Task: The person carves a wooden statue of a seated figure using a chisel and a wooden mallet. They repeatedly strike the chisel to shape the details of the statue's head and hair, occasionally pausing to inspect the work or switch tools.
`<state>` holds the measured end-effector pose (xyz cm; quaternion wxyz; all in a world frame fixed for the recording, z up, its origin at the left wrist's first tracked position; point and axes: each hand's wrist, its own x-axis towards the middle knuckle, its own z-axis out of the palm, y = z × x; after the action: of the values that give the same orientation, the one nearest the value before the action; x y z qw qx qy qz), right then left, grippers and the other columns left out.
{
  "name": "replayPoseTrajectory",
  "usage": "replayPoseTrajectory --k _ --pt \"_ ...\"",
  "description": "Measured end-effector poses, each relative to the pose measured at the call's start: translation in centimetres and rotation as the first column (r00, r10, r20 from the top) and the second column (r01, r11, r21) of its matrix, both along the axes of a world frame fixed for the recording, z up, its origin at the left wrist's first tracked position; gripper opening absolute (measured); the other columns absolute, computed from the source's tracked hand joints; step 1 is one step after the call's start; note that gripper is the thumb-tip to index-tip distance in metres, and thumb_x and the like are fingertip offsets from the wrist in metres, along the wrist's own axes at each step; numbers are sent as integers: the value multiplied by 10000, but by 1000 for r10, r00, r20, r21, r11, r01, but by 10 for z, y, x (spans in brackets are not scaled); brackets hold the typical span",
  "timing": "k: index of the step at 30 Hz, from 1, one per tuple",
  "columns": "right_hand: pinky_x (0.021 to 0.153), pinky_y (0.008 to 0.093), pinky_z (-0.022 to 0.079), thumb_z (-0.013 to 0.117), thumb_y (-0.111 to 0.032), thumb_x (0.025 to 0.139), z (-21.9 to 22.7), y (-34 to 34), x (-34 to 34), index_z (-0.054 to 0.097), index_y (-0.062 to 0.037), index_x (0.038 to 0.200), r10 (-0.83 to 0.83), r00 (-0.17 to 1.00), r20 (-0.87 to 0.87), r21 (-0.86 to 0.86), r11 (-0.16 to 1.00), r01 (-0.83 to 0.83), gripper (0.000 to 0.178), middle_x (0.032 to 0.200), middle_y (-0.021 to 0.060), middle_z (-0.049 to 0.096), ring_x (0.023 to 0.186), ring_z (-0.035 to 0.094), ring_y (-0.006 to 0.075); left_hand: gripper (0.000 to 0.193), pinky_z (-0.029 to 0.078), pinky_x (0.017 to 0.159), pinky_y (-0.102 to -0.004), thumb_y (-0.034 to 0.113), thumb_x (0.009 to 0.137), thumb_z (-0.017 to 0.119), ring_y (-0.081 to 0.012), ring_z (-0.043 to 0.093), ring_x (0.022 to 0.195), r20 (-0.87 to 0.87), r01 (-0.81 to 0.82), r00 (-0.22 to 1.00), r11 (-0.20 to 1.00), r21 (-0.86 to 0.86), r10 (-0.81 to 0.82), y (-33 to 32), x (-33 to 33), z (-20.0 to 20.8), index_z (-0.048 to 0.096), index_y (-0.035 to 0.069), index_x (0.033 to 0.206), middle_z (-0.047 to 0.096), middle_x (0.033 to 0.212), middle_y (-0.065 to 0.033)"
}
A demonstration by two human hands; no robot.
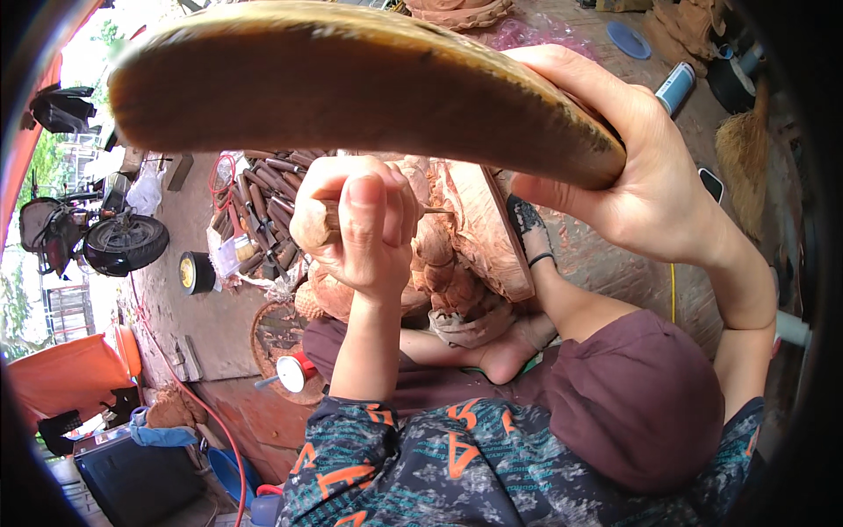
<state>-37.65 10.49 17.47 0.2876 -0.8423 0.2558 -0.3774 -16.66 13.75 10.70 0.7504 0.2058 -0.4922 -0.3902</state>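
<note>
My right hand (645,167) is closed around one end of a thick, curved wooden mallet (351,101), raised close to the camera across the top of the view. In my left hand (364,220) a carving chisel (332,222) is gripped in a fist; its wooden handle end shows at the left and its thin metal shank sticks out to the right. Beneath both hands lies a reddish-brown wood carving (439,272) with rounded, worked shapes, between my bent legs. A grey cloth (470,327) sits under its near end. The chisel's tip against the wood is hard to make out.
Many wooden-handled chisels (263,198) are heaped left of the carving. Nearby stand a black round tin (197,272), a red-and-white cup (296,372) and a woven basket (263,338). Rightward are a phone (711,185), a spray can (675,88) and a straw broom (742,167). A motorbike (123,241) is parked far left.
</note>
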Motion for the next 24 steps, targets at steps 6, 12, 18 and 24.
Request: replayPoseTrajectory --k 6,12,18,24 --pt "841 315 505 717 2 748 6 1 5 497 19 1260 -16 1000 9 -119 993 17 557 1075 147 648 976 659 247 142 301 353 -190 102 901 623 -42 448 423 86 -51 995 992 114 41 1 -2 -4 563 -16 852 542 573 -40" --pt "809 331 523 610 70 694 23 10 -1 546 -40 1245 -229 953 -199 -375 916 141 565 1093 166 653 980 667 287 224 176 369 -241 75 958 436 -71 215 411 136 -276 957 952 135 258 -4 8 -31 508 75 746 242 538 43" --pt "809 327 515 546 74 647 30 18 -7 588 -47 1222 -236 910 -341 -315 941 126 589 1063 157 646 951 658 293 179 189 408 -254 83 954 438 -85 230 461 192 -231 956 973 27 222 1 2 -45 520 63 797 243 589 33" --pt "736 314 510 661 -53 686 39 31 -5 588 -60 1239 -285 843 -456 -405 910 88 558 948 124 634 852 648 245 143 209 452 -268 107 955 437 -100 249 520 143 -180 974 983 31 173 4 1 -52 509 59 841 259 648 18"
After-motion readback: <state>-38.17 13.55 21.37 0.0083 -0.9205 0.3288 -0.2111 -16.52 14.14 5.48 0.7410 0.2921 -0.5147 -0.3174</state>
